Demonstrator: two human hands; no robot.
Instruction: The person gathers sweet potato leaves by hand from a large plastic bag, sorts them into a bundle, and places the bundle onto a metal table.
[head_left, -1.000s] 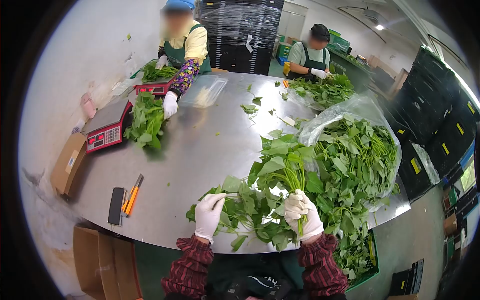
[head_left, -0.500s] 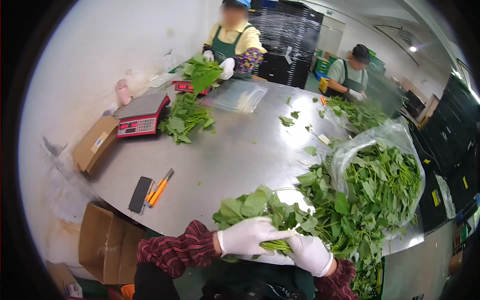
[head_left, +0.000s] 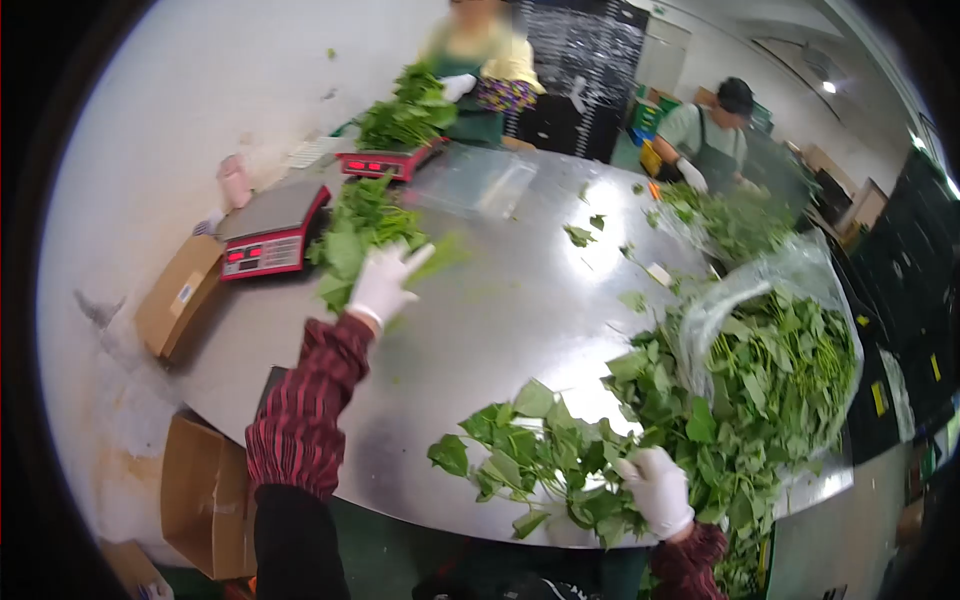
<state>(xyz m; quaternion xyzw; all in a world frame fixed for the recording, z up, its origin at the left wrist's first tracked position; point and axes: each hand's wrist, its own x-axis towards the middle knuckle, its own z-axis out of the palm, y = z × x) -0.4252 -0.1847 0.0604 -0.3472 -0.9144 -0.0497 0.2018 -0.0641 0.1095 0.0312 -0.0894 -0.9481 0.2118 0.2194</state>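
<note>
My left hand (head_left: 385, 283), in a white glove, reaches out over the near end of a pile of leafy greens (head_left: 350, 232) beside the scales. Its fingers are spread, and a blurred green leaf shows by the fingertips. My right hand (head_left: 658, 492), also gloved, is low on the right with its fingers curled onto loose leafy greens (head_left: 575, 465) near the table's front edge; the fingertips are partly hidden among leaves. Right beside it, a large heap of greens (head_left: 770, 370) spills from a clear plastic bag (head_left: 700, 320).
A red scale (head_left: 265, 250) stands at the left; another scale (head_left: 375, 165) behind it carries greens. Plastic bags (head_left: 475, 185) lie on the metal table (head_left: 480, 310). One co-worker (head_left: 480, 75) stands at the far side, another (head_left: 705, 140) at the right. Cardboard boxes (head_left: 205, 495) are at the left.
My left hand has swung from the front edge to the pile by the scales, and the bunch has left my hands' former place. My right hand moved right. The co-worker's greens now rest on the far scale.
</note>
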